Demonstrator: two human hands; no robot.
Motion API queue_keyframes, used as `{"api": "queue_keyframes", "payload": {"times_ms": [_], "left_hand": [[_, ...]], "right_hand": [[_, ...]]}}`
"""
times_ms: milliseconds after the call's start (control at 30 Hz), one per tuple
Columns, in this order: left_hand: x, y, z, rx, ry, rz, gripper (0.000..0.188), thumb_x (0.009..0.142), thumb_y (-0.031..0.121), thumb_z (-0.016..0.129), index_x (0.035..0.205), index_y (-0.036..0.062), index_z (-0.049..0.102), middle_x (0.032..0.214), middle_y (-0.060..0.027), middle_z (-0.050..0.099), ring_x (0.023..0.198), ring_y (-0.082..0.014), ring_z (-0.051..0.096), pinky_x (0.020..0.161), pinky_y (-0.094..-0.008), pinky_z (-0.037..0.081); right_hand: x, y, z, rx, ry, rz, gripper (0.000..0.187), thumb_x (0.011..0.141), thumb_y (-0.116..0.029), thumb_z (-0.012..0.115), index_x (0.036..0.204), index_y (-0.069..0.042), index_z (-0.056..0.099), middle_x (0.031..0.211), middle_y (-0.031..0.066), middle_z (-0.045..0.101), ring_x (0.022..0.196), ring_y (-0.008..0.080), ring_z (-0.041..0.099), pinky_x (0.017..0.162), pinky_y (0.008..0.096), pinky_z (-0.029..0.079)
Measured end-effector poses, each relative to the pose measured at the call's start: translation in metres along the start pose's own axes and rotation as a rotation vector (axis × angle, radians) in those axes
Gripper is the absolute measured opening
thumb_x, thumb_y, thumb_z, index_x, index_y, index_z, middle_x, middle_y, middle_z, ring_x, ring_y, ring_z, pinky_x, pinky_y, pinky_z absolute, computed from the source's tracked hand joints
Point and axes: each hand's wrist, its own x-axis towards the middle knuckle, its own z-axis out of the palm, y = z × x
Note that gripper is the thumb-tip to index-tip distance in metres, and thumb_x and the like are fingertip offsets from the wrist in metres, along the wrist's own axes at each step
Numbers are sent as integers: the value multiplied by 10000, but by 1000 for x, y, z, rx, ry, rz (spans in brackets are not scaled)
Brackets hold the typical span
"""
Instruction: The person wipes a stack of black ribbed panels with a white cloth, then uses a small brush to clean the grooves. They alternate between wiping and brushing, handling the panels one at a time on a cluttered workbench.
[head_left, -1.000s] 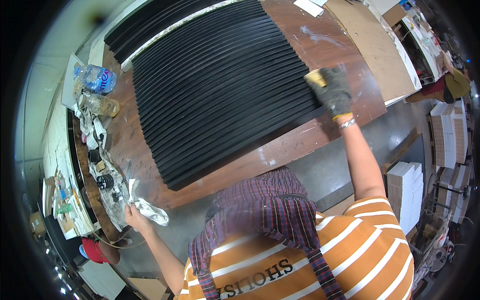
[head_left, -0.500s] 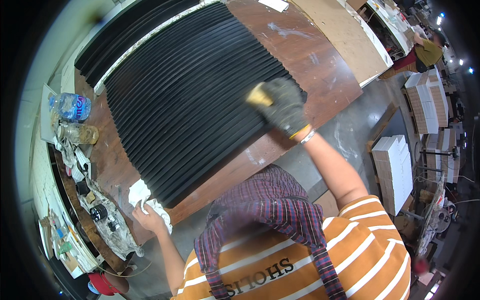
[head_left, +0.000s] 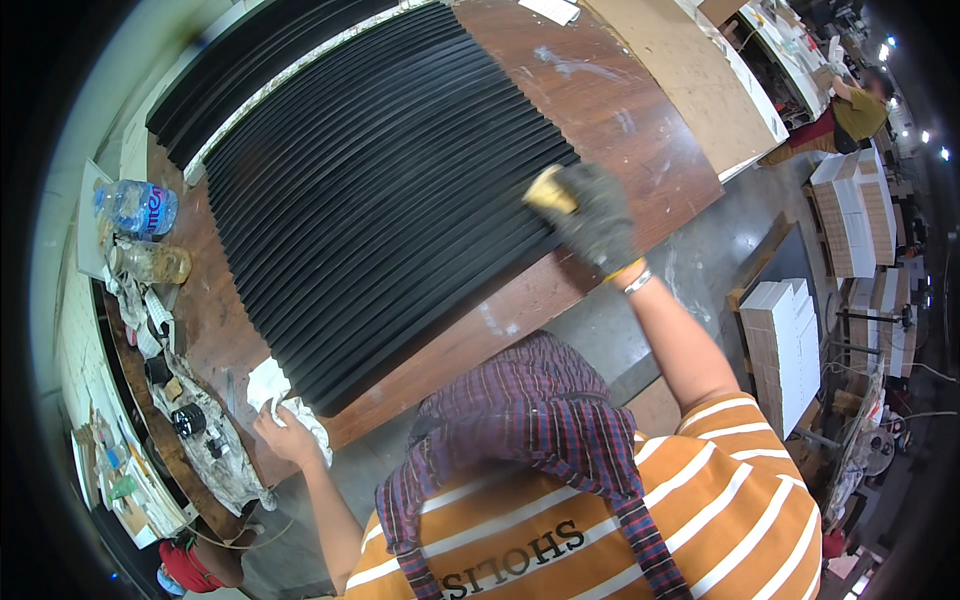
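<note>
Black strips packed side by side by desk's near edge, probably for easy reach. Right hand, gloved, grips yellow pad at their right end; left hand pinches white cloth by near-left corner.

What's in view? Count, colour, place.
Brown wooden table: 1, brown, upper centre
Long black ridged strips: many, black, across table
Clear plastic bottle: 1, blue label, table's left
Stained clear jar: 1, yellowish, beside bottle
Crumpled white cloth: 1, white, table's near left
Yellowish pad: 1, yellowish, strips' right side
Flat stacked boards: several, white and brown, right
Co-workers: at least 2, olive, red, upper right, lower left
Striped shirt: 1, orange and white, bottom
Left hand: 1, bare, gripping cloth
Right hand: 1, grey glove, holding pad
</note>
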Motion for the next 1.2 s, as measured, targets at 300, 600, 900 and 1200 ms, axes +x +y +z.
{"api": "queue_keyframes", "payload": {"times_ms": [300,600,900,1200], "left_hand": [[-3,1,2,-22,34,7,363,995,208,576,1280,1,664,1233,-168,606,1134,-382,633,971,-466,503],[-2,10,-2,-2,31,-4,339,994,201,585,1267,21,675,1232,-155,609,1133,-375,639,961,-469,509],[-4,14,-4,-69,51,36,305,955,156,616,1227,34,683,1206,-158,616,1129,-367,637,955,-454,503],[-7,22,-9,-170,55,60,267,928,136,646,1179,57,695,1161,-131,619,1084,-346,650,903,-452,521]], "right_hand": [[8,33,-28,-149,123,23,409,747,-310,859,1051,-56,758,1044,187,707,983,394,655,891,491,514],[25,49,-49,-403,164,117,413,766,-299,857,1080,-53,751,998,180,696,955,385,659,846,482,528],[-25,-223,65,405,-115,-447,305,792,-228,773,1033,-56,700,1070,153,639,1012,333,623,872,480,510],[-27,-116,42,-7,-60,-179,380,777,-241,838,1092,-63,719,1049,168,664,982,366,630,870,503,493]]}}
